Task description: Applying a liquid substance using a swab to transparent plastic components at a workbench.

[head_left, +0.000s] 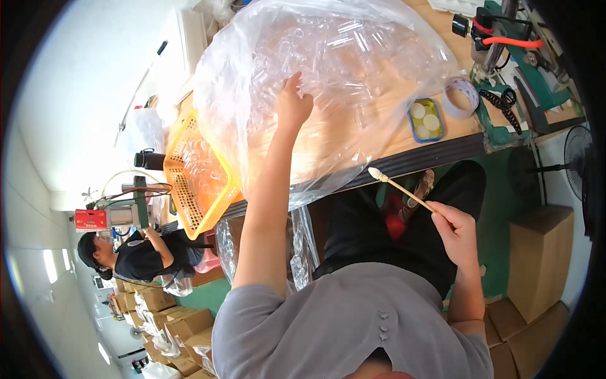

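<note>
My left hand (294, 104) reaches over a large clear plastic bag (240, 38) on the table. Its index finger is stretched out and its thumb stands apart, with nothing seen in it. Beyond and around the fingers lie many clear plastic tube-like pieces (360, 41). My right hand (456, 232), in front of my lap, is closed around the lower end of a thin wooden stick (407, 192). The stick points up and left toward the table edge. A pale, bulb-shaped tip (377, 174) is at its far end.
Left of the bag is a yellow basket (222, 210) of clear pieces. To the right are a blue-rimmed dish (427, 120) with yellowish liquid and pale discs, a tape roll (460, 98), black-handled scissors (505, 104) and a green machine (536, 79). A co-worker (142, 252) is at far left.
</note>
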Demonstrator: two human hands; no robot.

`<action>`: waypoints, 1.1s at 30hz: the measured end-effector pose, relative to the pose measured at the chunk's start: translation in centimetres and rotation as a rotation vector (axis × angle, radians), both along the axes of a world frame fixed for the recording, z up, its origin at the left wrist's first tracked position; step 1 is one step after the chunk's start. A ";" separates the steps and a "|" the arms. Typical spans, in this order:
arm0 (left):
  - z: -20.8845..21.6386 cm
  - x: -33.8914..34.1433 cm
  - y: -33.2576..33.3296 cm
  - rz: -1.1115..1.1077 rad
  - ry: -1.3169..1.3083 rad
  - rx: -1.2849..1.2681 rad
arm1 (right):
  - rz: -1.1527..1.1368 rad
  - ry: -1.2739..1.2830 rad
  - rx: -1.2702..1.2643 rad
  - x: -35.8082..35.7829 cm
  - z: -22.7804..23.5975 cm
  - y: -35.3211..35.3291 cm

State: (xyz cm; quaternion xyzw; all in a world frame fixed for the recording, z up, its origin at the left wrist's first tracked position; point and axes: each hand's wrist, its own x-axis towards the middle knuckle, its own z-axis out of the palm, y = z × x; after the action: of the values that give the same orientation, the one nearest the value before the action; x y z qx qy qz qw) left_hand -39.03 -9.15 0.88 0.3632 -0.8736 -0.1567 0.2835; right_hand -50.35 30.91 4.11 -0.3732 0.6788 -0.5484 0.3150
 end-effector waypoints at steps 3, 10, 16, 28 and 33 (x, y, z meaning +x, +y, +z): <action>-1.7 0.8 0.9 -0.109 0.116 -0.029 | -0.016 -0.022 -0.018 -0.3 0.2 -0.1; -1.2 -0.6 1.9 -0.124 -0.274 0.168 | -0.028 -0.060 -0.023 0.2 -0.5 0.4; 0.2 -2.6 0.3 -0.297 -0.742 0.233 | -0.014 -0.064 -0.009 0.5 -0.6 0.5; -0.5 -0.9 7.3 -0.404 -0.572 0.245 | -0.020 -0.059 -0.023 0.6 -0.8 0.7; 1.1 -1.3 8.6 -0.523 -0.730 0.219 | 0.004 -0.092 0.010 0.5 -0.8 0.9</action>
State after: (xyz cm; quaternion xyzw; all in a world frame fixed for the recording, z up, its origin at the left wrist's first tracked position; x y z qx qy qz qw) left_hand -40.32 -0.51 1.99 0.1897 -0.9569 -0.1762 -0.1318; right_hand -49.80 31.76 3.33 -0.3473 0.6658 -0.5608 0.3487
